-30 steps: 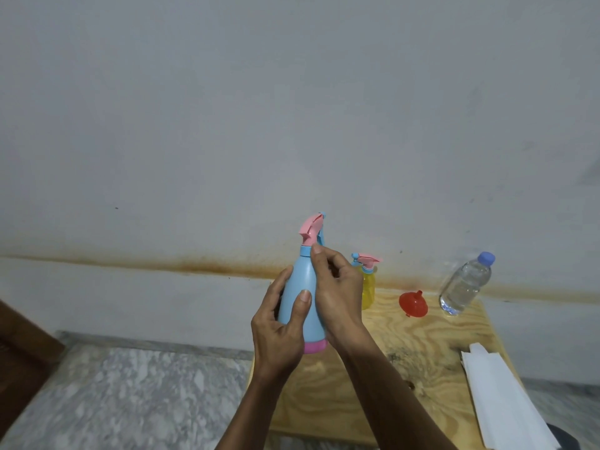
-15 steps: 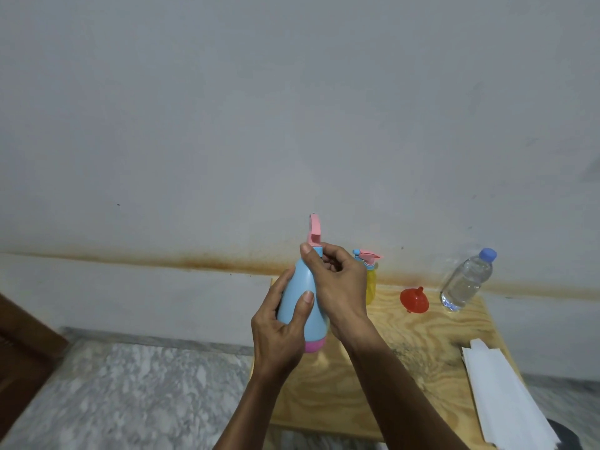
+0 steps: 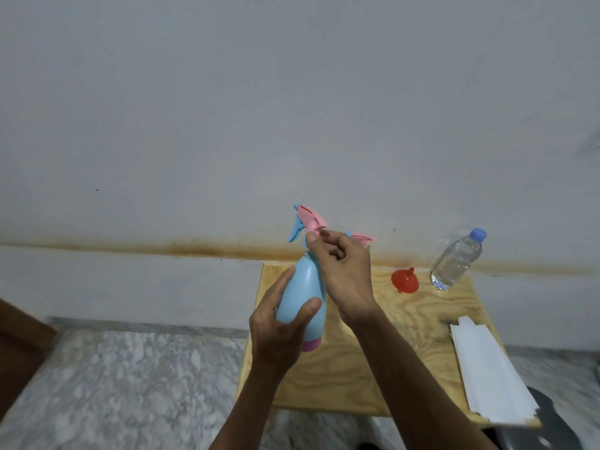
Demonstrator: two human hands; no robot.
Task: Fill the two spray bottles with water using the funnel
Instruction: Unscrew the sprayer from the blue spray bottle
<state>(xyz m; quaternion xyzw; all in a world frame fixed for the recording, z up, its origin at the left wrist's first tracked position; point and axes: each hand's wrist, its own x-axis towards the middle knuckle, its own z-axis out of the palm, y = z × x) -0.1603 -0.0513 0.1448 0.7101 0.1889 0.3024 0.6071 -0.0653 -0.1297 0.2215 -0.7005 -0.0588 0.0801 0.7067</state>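
Observation:
I hold a blue spray bottle (image 3: 303, 287) with a pink base above the left part of the wooden table (image 3: 406, 345). My left hand (image 3: 281, 326) wraps its body. My right hand (image 3: 341, 274) grips the neck under the pink and blue spray head (image 3: 306, 222), whose nozzle points left. Behind my right hand only the pink top of the second spray bottle (image 3: 362, 238) shows. A red funnel (image 3: 404, 280) lies on the table near the wall. Beside it on the right stands a clear water bottle (image 3: 454, 261) with a blue cap.
A stack of white paper (image 3: 490, 365) lies along the table's right edge. A grey wall with a rusty stain line rises directly behind the table. Marble floor spreads to the left, and a brown wooden piece (image 3: 16, 345) stands at the far left.
The spray head has turned under my right hand: its nozzle now points left. My right-hand fingers have shifted around the neck. The bottle stays in my left hand.

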